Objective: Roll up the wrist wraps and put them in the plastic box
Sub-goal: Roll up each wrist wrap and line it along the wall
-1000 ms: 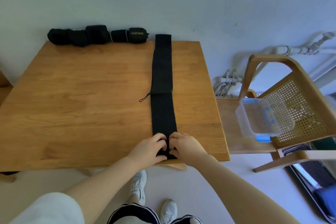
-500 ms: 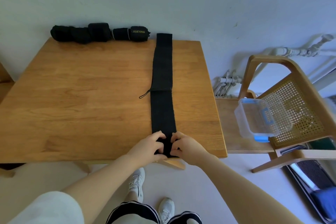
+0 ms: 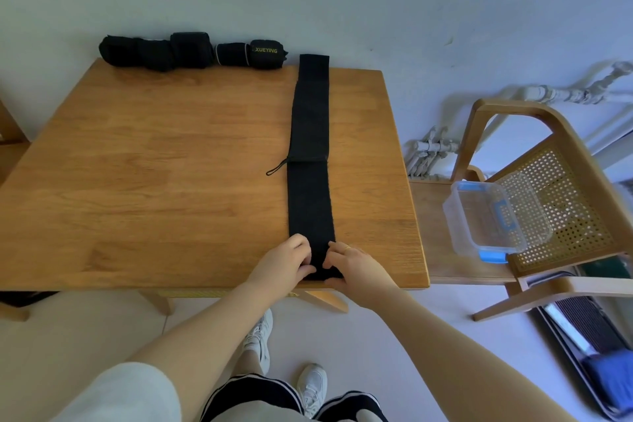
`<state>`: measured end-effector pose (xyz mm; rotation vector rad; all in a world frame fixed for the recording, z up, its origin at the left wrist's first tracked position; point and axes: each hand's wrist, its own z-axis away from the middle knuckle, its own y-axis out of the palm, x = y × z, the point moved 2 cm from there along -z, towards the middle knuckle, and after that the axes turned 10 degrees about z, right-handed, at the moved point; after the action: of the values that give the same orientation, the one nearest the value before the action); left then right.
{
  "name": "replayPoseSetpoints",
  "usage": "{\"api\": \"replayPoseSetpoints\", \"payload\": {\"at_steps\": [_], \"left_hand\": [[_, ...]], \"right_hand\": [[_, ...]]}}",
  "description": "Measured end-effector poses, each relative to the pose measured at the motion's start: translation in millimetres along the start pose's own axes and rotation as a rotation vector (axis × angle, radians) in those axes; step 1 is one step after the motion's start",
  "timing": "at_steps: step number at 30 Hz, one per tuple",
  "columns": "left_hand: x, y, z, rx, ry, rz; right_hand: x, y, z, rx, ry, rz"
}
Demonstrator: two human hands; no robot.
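Note:
A long black wrist wrap lies flat across the wooden table, running from the far edge to the near edge, with a thin loop sticking out at its left side. My left hand and my right hand pinch its near end, fingers curled round the start of a small roll. Several rolled black wraps lie in a row at the table's far left edge against the wall. The clear plastic box with blue clips stands open on a chair to the right.
The wooden chair with a woven cane back stands right of the table, its seat level with the table edge. White pipes run along the wall behind it. My feet in white shoes are on the pale floor below the table edge.
The near end of the wrap has been turned over a little more between my fingers. The view has shifted slightly; both hands stay at the table's near edge.

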<state>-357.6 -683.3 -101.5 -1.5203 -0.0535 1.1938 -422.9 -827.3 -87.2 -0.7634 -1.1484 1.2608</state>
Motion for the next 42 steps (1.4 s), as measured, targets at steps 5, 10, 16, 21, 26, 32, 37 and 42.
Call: {"api": "replayPoseSetpoints", "payload": {"at_steps": [5,10,16,21,26,32,37,42], "left_hand": [[0,-2,2,0.055,0.022,-0.027],[6,1,6,0.107,0.042,-0.05],[7,-1,2,-0.057,-0.014,-0.009],[1,-7,-3,-0.073,-0.012,-0.033],[3,-8,-6,0.039,0.056,-0.18],[4,-11,-13,-0.037,0.1,-0.213],[10,-17,-21,-0.137,0.162,-0.238],[8,-26,-28,-0.044,0.159,-0.269]], "right_hand": [[4,-6,-8,0.016,-0.046,0.158],[7,-5,-11,0.033,-0.019,0.195],[6,-10,-12,0.015,0.08,0.007],[5,-12,-25,-0.052,0.192,0.03],[8,-11,-34,-0.131,0.242,0.094],[2,-5,-24,-0.104,-0.02,0.28],[-2,-20,-39,-0.018,0.148,0.153],[-11,-18,-54,-0.005,0.493,-0.373]]}}
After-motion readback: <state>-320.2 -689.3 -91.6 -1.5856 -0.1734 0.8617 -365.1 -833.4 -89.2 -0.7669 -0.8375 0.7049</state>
